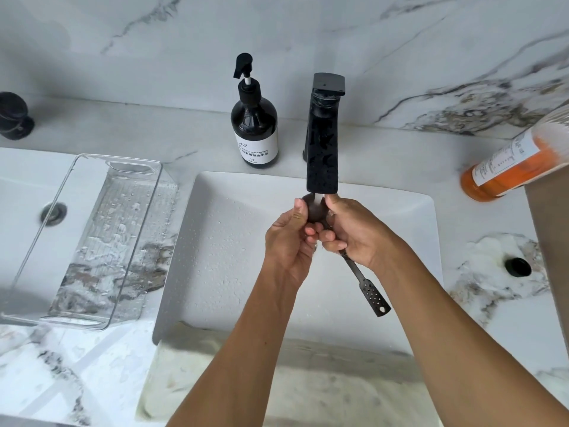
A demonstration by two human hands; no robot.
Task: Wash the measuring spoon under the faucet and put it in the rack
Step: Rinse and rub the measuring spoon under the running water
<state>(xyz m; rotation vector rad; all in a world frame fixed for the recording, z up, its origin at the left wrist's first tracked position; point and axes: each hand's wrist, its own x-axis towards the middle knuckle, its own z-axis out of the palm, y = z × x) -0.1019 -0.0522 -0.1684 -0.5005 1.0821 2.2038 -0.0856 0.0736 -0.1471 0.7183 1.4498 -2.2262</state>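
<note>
Far left on the bench, a clear plastic rack [92,238] sits wet, straddling the edge of a second basin [27,204]. Behind, near the back wall: dark soap pump bottle [254,124], then the black faucet [323,140], spout over the white sink [215,241].

Directly under the spout, your left hand [289,238] curls around the bowl of the black measuring spoon [317,211], thumb up along its left side. Your right hand [351,229] grips the spoon's neck, fingers wrapped, thumb at the bowl's right edge. The handle (perforated, with a hang hole) angles down toward the sink's right side.

Right edge of the bench: an orange bottle [505,171], tilted.
</note>
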